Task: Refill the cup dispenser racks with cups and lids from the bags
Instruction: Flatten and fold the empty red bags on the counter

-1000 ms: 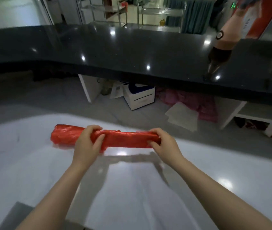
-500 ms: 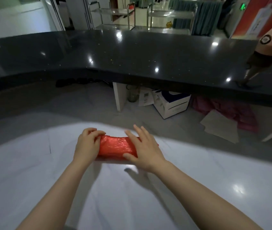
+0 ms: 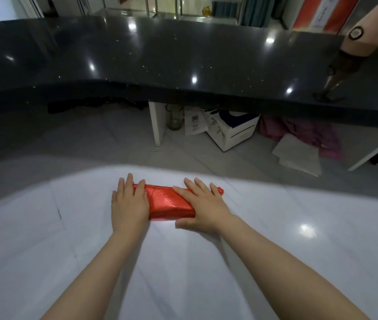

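Note:
A folded red plastic bag (image 3: 168, 202) lies flat on the white marble counter (image 3: 299, 227) in front of me. My left hand (image 3: 129, 204) rests palm down on the bag's left end, fingers spread. My right hand (image 3: 203, 204) lies palm down across the bag's right part, fingers stretched out, thumb on the counter below it. Both hands press on the bag; neither grips it. No cups, lids or dispenser racks are in view.
A long black glossy counter (image 3: 183, 65) runs across beyond a floor gap. Under it stand a glass jar (image 3: 174, 116), a white-and-blue box (image 3: 234, 130), papers and pink cloth (image 3: 303, 135). Another person's arm (image 3: 354, 42) reaches over the black counter at right.
The long red roll was folded to a short flat packet. My hands let go of its ends, came closer together and now lie flat on it.

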A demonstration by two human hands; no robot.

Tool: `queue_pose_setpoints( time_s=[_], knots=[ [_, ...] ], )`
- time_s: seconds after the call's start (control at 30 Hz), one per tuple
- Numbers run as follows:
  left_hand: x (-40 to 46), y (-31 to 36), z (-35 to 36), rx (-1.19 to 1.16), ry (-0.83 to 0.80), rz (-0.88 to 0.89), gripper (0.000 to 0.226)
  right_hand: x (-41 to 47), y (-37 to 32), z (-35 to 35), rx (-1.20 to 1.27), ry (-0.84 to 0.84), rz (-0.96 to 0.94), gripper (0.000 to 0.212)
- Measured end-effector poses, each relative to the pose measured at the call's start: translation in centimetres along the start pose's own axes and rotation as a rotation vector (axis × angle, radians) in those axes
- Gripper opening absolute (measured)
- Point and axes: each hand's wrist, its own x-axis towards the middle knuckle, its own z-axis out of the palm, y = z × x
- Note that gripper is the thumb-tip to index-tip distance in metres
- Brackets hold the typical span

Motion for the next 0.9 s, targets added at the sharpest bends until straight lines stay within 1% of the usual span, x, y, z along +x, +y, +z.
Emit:
queue_pose_setpoints(
  time_s=[0.1,0.2,0.23,0.27,0.33,0.37,0.43,0.5,0.6,0.63,0.73,0.8,0.83,0.9],
  knots=[
    [0.2,0.3,-0.4,0.034,-0.019,0.041,0.042,-0.3,-0.3,-0.4,-0.006,0.016,0.026,0.086],
    [-0.8,0.0,-0.7,-0.050,0.005,0.172,0.045,-1.1,0.0,-0.9,-0.037,0.072,0.024,0.075],
    [-1.5,-0.2,-0.8,-0.068,-0.011,0.226,0.047,-1.7,0.2,-1.0,-0.045,0.088,0.023,0.072],
    [-2.1,-0.5,-1.0,-0.065,-0.068,0.277,0.055,-2.3,0.5,-1.1,-0.046,0.096,0.026,0.068],
    [-2.7,-0.8,-1.3,-0.031,-0.234,0.370,0.084,-3.7,1.3,-1.2,-0.039,0.103,0.037,0.064],
    [-2.8,-0.8,-1.4,-0.007,-0.305,0.401,0.095,-4.5,1.6,-1.2,-0.034,0.102,0.043,0.064],
    [-3.3,-0.4,-1.5,0.031,-0.397,0.453,0.105,-6.2,2.2,-1.1,-0.022,0.099,0.062,0.064],
    [-4.3,0.8,-1.3,0.044,-0.402,0.503,0.105,-8.5,3.1,-1.1,-0.019,0.110,0.088,0.064],
    [-6.5,4.1,-0.7,0.062,-0.353,0.574,0.089,-12.9,5.1,-0.9,-0.030,0.139,0.138,0.065],
    [-7.3,5.5,-0.5,0.054,-0.352,0.600,0.087,-14.6,5.8,-0.8,-0.022,0.155,0.163,0.065],
    [-9.8,10.2,0.1,-0.001,-0.382,0.682,0.086,-20.3,7.7,-0.1,0.028,0.241,0.263,0.065],
    [-11.7,13.2,0.3,0.005,-0.411,0.733,0.085,-24.4,9.0,0.6,0.045,0.289,0.323,0.067],
    [-12.8,14.7,0.4,0.024,-0.424,0.759,0.086,-26.5,9.6,0.8,0.046,0.295,0.349,0.070],
    [-15.2,17.5,0.6,0.052,-0.449,0.812,0.087,-30.5,10.6,1.2,0.052,0.258,0.410,0.082]
  ],
)
